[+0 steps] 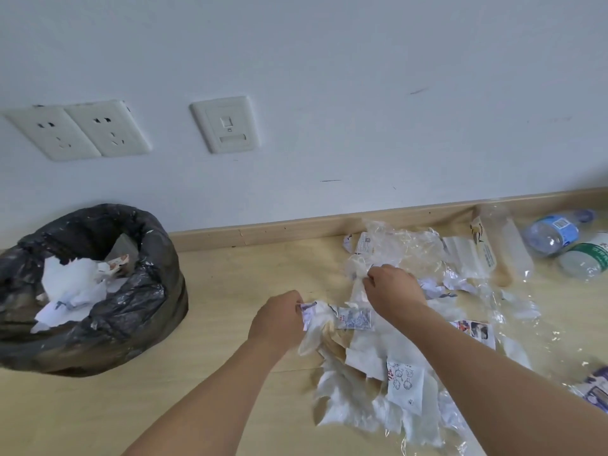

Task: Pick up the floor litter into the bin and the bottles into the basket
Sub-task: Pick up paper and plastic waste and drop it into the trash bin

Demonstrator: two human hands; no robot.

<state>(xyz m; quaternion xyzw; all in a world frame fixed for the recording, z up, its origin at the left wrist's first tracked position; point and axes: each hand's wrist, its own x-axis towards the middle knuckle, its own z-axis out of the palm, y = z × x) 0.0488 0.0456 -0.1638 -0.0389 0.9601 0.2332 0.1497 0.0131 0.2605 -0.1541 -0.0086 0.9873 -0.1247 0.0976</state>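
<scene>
Litter [371,360] strews the wooden floor [230,268] by a white wall [329,60]; both hands pinch scraps.

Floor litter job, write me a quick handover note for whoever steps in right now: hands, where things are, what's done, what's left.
Left hand: gripping a bunch of wrappers and tissue from the pile's left edge.
Right hand: pinching clear plastic wrap further back in the pile.
Bin: left, by the wall, black liner, some paper already inside.
Litter pile: still spread over the floor to the right.
Bottles: three lying by the skirting board, far right, untouched.
Basket: not in view.
Left: bin both handfuls, clear the remaining pile, then move the bottles.
</scene>
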